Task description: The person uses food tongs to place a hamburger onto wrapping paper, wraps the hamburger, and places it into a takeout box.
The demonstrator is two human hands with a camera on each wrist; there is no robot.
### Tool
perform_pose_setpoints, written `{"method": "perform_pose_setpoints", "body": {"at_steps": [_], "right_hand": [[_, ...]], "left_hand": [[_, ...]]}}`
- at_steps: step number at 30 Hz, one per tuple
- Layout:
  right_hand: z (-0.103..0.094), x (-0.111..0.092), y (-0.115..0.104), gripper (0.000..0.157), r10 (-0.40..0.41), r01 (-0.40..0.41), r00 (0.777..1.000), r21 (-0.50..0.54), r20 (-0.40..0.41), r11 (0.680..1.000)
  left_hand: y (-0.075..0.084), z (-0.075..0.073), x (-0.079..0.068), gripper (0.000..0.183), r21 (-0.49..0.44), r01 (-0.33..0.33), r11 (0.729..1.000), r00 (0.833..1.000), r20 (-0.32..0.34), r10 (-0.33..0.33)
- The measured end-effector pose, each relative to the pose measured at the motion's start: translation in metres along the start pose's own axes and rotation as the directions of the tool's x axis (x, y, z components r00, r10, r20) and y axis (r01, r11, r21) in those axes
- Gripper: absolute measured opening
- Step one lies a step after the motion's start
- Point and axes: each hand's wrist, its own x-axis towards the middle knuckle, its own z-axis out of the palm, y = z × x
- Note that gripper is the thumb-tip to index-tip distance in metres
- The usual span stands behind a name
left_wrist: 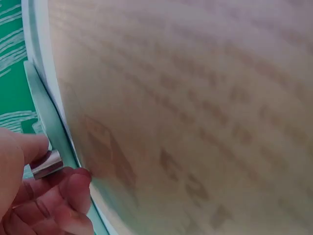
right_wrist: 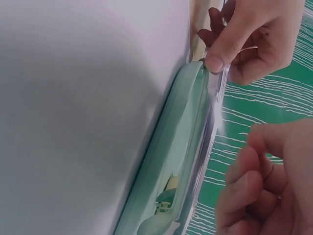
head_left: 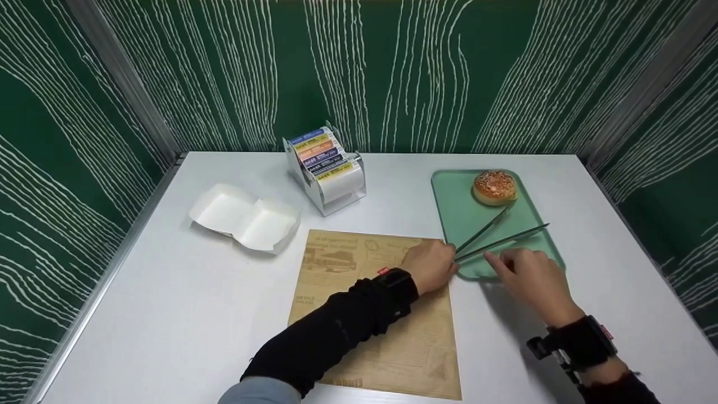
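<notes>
My left hand [head_left: 429,265] pinches metal tongs [head_left: 501,243] by their joined end, at the paper's right edge. In the left wrist view the shiny end of the tongs [left_wrist: 47,165] shows between thumb and fingers. The two tong arms spread apart over the green tray [head_left: 449,196], tips toward the sesame-topped bun [head_left: 494,187]. Just below the lower arm is my right hand [head_left: 533,280], fingers loosely curled. Nothing shows between the right fingers [right_wrist: 244,188] in the right wrist view. Under my left arm lies brown printed wrapping paper [head_left: 404,348].
An unfolded white box [head_left: 241,216] sits at the left of the white table [head_left: 185,325]. Behind the paper stands a clear holder with several colourful label rolls [head_left: 322,160]. Green walls [head_left: 387,73] with white lines enclose the back and sides.
</notes>
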Motion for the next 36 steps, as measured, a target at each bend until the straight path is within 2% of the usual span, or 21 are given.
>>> {"method": "perform_pose_setpoints", "body": {"at_steps": [5,9,14,19,21,25,30,32,34,36], "right_hand": [[0.000,0.005,0.002,0.053,0.044,-0.045,0.999,0.059,0.021,0.997],[-0.001,0.009,0.006,0.053,0.078,-0.086,0.994,0.118,0.073,0.989],[-0.003,0.014,0.012,0.062,0.125,-0.156,0.980,0.205,0.154,0.966],[-0.009,0.018,0.017,0.075,0.208,-0.258,0.959,0.292,0.190,0.921],[-0.010,0.020,0.017,0.078,0.236,-0.285,0.953,0.307,0.189,0.908],[-0.010,0.020,0.014,0.080,0.264,-0.298,0.953,0.296,0.150,0.907],[-0.010,0.024,0.010,0.085,0.304,-0.344,0.938,0.345,0.167,0.873],[-0.010,0.025,0.010,0.086,0.325,-0.364,0.931,0.356,0.166,0.861],[-0.010,0.026,0.010,0.087,0.345,-0.374,0.928,0.337,0.145,0.864],[-0.010,0.027,0.010,0.086,0.361,-0.384,0.923,0.332,0.131,0.862]], "left_hand": [[-0.002,-0.004,0.000,0.024,-0.045,-0.049,0.998,0.997,-0.068,0.046],[-0.003,-0.009,-0.001,0.024,-0.020,-0.128,0.992,0.982,-0.141,0.124],[-0.002,-0.014,-0.004,0.024,0.068,-0.200,0.977,0.948,-0.238,0.211],[-0.001,-0.018,-0.005,0.021,0.190,-0.248,0.950,0.906,-0.302,0.297],[0.000,-0.020,-0.006,0.020,0.259,-0.263,0.930,0.886,-0.316,0.339],[0.002,-0.023,-0.007,0.021,0.398,-0.285,0.872,0.843,-0.329,0.426],[0.004,-0.025,-0.010,0.023,0.543,-0.299,0.784,0.773,-0.345,0.533],[0.004,-0.026,-0.010,0.025,0.587,-0.299,0.752,0.746,-0.347,0.568],[0.005,-0.026,-0.011,0.027,0.624,-0.303,0.720,0.724,-0.341,0.600],[0.006,-0.025,-0.012,0.029,0.646,-0.308,0.699,0.710,-0.333,0.621]]}}
